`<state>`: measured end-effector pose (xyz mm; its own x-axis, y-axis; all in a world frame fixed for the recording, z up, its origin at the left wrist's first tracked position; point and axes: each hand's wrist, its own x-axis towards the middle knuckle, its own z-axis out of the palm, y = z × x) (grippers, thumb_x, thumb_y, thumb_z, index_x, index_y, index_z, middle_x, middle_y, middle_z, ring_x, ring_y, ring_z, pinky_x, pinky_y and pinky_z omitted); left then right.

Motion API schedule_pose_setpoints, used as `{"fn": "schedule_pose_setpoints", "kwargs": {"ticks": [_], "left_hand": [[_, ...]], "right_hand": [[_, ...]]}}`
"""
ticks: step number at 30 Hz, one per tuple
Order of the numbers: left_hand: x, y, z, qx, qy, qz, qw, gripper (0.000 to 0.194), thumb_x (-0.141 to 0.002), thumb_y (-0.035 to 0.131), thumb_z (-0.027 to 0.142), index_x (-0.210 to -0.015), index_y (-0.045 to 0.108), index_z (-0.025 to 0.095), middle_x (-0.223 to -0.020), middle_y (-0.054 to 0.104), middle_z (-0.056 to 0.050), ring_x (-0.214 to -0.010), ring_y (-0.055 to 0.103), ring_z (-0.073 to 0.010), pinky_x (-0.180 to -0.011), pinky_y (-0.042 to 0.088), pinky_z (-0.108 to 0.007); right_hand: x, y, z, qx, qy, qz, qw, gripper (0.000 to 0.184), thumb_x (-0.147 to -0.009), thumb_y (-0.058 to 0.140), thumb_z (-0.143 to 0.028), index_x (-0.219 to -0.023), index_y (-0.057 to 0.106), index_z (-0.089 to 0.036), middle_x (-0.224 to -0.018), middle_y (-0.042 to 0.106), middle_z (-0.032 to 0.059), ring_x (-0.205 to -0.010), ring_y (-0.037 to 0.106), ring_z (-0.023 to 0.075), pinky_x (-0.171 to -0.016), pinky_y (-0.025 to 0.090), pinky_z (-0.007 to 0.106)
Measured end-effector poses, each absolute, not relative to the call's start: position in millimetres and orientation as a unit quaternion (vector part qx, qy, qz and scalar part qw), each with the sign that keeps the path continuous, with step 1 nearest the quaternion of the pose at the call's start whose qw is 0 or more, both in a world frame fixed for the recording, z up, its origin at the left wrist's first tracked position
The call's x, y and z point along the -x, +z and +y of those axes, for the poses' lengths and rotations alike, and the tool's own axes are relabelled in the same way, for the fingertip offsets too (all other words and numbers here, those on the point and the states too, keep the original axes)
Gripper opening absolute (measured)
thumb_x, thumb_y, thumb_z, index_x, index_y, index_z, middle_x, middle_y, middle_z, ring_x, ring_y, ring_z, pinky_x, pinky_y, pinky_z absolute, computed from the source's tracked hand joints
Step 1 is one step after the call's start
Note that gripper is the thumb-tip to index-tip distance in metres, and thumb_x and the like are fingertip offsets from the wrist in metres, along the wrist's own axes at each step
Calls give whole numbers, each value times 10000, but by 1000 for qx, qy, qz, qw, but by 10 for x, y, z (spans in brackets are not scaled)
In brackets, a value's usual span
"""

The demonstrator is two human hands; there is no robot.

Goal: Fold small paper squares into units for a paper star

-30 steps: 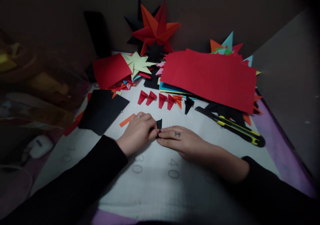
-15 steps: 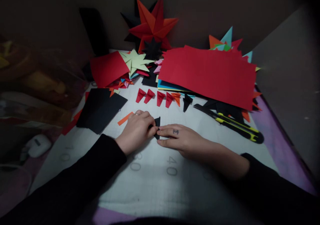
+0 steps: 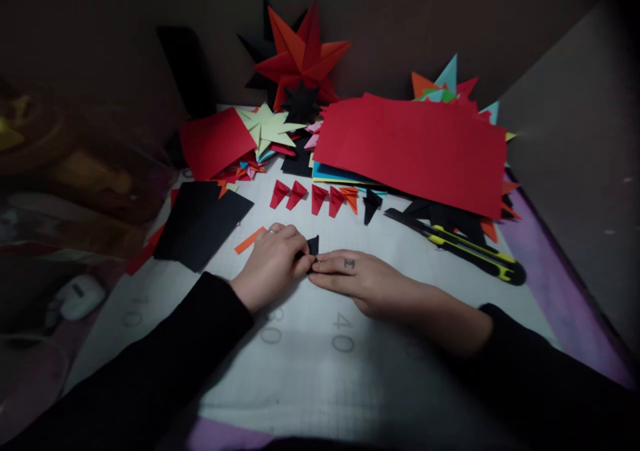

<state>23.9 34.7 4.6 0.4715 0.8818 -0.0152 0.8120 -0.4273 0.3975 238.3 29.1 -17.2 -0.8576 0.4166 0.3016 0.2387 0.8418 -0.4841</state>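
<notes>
A small folded piece of black paper [image 3: 313,244] lies on the white gridded mat [image 3: 305,371], mostly covered by my fingers. My left hand [image 3: 275,257] pinches its left side, fingers curled and a ring on one of them. From the right, my right hand [image 3: 367,277] presses its fingertips together on the paper's lower edge, meeting my left thumb. Just beyond my left hand is a narrow orange paper strip [image 3: 250,240]. Behind the hands stand small folded red pieces [image 3: 320,199] in a row, with an orange one [image 3: 351,198] and a black one [image 3: 371,205].
A yellow-and-black utility knife [image 3: 465,251] lies at right, blade end toward the middle. Red paper sheets [image 3: 410,151] are stacked behind it. Black sheets [image 3: 200,224] lie at left. Folded paper stars [image 3: 303,51] lean at the back. A white earbud case [image 3: 80,296] sits far left.
My right fingertips have slid slightly left and the lower tip of the black paper is now covered by them. The view has shifted a little.
</notes>
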Motion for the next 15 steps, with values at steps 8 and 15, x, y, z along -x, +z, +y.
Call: {"fn": "schedule_pose_setpoints", "kwargs": {"ticks": [8, 15], "left_hand": [[-253, 34, 348, -837, 104, 508, 177, 152, -850, 560, 281, -776, 643, 177, -813, 610, -46, -842, 502, -228, -695, 337, -333], [-275, 47, 352, -830, 103, 517, 182, 160, -839, 554, 273, -753, 644, 173, -808, 618, -56, -840, 509, -233, -703, 347, -339]], "right_hand": [[-2376, -166, 290, 181, 210, -943, 186, 381, -881, 422, -43, -1167, 628, -186, -1185, 653, 105, -1174, 550, 206, -952, 487, 405], [-2389, -170, 282, 192, 216, -939, 186, 387, -850, 468, -35, -1147, 644, -211, -1178, 658, 88, -1157, 563, 217, -941, 488, 402]]}}
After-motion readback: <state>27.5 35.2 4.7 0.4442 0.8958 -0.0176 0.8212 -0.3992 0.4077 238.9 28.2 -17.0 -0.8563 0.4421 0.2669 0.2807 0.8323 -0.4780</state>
